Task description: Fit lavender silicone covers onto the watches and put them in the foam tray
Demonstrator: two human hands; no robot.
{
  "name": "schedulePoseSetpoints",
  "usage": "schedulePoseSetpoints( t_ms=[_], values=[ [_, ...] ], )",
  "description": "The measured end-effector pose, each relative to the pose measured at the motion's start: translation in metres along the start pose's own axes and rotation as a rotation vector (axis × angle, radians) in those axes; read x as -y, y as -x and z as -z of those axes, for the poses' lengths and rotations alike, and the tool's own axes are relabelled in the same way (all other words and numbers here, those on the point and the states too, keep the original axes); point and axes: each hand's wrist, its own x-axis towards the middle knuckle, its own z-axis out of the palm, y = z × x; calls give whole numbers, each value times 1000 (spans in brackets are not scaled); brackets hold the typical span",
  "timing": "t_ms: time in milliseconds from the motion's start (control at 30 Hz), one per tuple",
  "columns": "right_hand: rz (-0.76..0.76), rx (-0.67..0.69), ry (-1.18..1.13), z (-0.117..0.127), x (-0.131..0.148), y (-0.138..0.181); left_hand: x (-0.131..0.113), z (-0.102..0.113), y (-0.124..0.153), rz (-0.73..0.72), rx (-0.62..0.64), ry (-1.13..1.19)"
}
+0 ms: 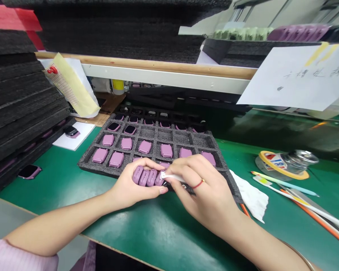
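Observation:
My left hand [130,184] is wrapped round several purple watch cases [148,177] held side by side in a row, edges up. With its fingers pinched, my right hand [200,184] grips a slim white brush [173,176], looking like a toothbrush. The brush's white tip touches the right-hand end of the row. Part of the brush is hidden by my fingers. Just behind both hands lies a black foam tray [98,169] with compartments. Purple cases [116,159] lie in its front rows, and dark-screened watches [130,130] are farther back.
A toothbrush [288,195], pens [285,183] and a metal-capped glass jar [282,165] lie at right, near a white tissue [251,194]. One watch [29,171] lies left. Stacked black foam trays [19,82] stand at left; a shelf edge [158,73] crosses above the tray.

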Motion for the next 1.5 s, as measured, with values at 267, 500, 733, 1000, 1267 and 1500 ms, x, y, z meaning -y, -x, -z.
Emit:
schedulePoseSetpoints(
  t_ms=[267, 500, 733, 1000, 1267, 1500],
  values=[
    [-61, -48, -121, 8, -12, -4, -5, 4, -3, 14, 51, 88],
    [72, -11, -89, 3, -15, -3, -5, 2, -4, -11, 49, 88],
    [129, 14, -55, 3, -17, -1, -3, 1, -2, 19, 38, 43],
    [150, 37, -77, 5, -19, -3, -2, 1, -3, 20, 27, 53],
    [171, 48, -95, 6, -18, -5, -5, 2, -3, 4, 44, 39],
    [161, 27, -109, 5, -21, -3, -1, 2, 0, 17, 40, -1]
  ],
)
